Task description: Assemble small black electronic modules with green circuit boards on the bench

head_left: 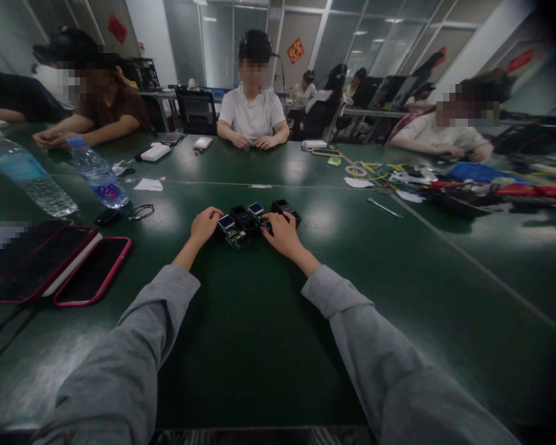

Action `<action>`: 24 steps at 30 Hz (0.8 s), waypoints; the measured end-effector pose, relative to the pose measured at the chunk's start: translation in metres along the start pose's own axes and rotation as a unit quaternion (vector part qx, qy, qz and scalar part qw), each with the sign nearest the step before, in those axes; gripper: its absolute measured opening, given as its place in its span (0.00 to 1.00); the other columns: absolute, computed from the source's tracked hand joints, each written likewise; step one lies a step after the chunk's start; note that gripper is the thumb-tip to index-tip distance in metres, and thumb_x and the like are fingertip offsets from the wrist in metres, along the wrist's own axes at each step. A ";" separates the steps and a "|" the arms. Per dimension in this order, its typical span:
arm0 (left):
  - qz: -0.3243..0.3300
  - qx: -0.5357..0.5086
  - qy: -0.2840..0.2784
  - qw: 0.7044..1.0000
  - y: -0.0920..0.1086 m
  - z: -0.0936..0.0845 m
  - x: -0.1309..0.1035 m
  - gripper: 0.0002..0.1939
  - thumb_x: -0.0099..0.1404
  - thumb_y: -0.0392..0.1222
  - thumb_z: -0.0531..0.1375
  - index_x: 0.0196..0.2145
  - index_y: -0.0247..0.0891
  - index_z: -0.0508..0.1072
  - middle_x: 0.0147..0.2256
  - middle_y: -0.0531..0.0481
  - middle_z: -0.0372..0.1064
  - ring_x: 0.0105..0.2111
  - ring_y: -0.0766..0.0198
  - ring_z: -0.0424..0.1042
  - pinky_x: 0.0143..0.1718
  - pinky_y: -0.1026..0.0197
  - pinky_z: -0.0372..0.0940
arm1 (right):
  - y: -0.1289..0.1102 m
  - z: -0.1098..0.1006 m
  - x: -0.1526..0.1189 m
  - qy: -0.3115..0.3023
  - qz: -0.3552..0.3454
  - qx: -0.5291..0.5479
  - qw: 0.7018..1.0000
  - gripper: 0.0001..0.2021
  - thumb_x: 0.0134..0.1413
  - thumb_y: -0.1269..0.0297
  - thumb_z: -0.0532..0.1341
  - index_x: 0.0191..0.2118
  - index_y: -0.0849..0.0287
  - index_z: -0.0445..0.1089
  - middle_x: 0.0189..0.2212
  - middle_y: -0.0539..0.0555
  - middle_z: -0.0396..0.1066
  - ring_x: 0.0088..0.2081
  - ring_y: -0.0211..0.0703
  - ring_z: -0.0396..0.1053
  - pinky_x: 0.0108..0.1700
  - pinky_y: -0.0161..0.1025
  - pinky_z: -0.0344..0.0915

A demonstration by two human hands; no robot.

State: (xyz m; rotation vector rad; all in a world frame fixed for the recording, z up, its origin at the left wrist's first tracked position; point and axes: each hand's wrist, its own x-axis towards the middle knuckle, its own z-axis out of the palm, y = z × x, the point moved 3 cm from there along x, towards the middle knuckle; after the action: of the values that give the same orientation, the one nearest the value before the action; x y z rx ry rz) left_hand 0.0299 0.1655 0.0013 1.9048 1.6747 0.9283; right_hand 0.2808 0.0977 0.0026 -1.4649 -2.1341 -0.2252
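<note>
In the middle of the green table, two small circuit boards lie side by side, each bearing a little square screen. At the left edge of the left circuit board (236,237), the curled fingers of my left hand (205,225) grip it near its screen. My right hand (282,235) bends over the other circuit board (256,210), thumb and fingers closed on its right side and covering part of it. Between and behind the boards sits a black plastic case (243,217). Another black case (286,209) stands just beyond my right knuckles.
Two water bottles (99,176) stand at left, behind a tablet in a red-edged case (92,272). A wrench (384,207) lies at right, before a heap of cables and tools (445,179). Across the table sits a person in white (252,111); others sit at both sides.
</note>
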 end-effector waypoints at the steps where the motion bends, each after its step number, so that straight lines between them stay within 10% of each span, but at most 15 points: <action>1: -0.002 0.000 -0.001 1.000 0.000 0.000 0.000 0.14 0.65 0.42 0.50 0.37 0.43 0.76 0.40 0.51 0.76 0.39 0.60 0.72 0.42 0.58 0.62 | 0.000 0.000 0.000 -0.001 0.000 0.001 1.000 0.15 0.62 0.61 0.52 0.52 0.57 0.63 0.45 0.58 0.71 0.50 0.52 0.67 0.61 0.54 0.45; 24: 0.004 0.006 0.003 1.000 -0.001 0.001 0.001 0.14 0.65 0.42 0.50 0.38 0.44 0.76 0.40 0.51 0.75 0.40 0.61 0.71 0.42 0.59 0.62 | 0.000 0.001 0.001 -0.006 -0.001 -0.008 1.000 0.14 0.63 0.61 0.53 0.52 0.58 0.63 0.45 0.58 0.70 0.50 0.51 0.67 0.61 0.52 0.43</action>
State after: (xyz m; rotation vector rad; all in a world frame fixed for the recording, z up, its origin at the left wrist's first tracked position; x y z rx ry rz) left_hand 0.0298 0.1664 -0.0002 1.9187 1.6819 0.9305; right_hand 0.2808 0.0986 0.0022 -1.4762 -2.1485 -0.2367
